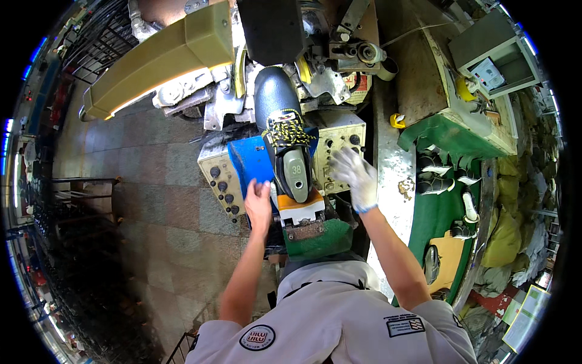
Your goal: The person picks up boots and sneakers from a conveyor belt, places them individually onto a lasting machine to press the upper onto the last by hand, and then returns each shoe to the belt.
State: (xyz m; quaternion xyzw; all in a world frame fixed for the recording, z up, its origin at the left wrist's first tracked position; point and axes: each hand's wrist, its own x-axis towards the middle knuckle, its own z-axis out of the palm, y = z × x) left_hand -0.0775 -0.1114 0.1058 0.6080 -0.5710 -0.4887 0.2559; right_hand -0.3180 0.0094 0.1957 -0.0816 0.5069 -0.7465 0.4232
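Note:
A black leather shoe with black-and-yellow laces sits toe-away in the machine, its toe under a dark block. Inside its heel opening shows a grey-green shoe last, and the heel end rests by an orange-and-white support. To the left of the heel, my bare left hand is raised in front of a blue panel, fingers slightly bent and holding nothing. My right hand, in a pale glove, hovers right of the shoe with its fingers spread. Neither hand appears to touch the shoe.
Control boxes with dark knobs flank the shoe, one left and one right. A long yellow-tan machine cover juts out at upper left. On my right, several shoe parts lie on a green shelf, below a worn cabinet.

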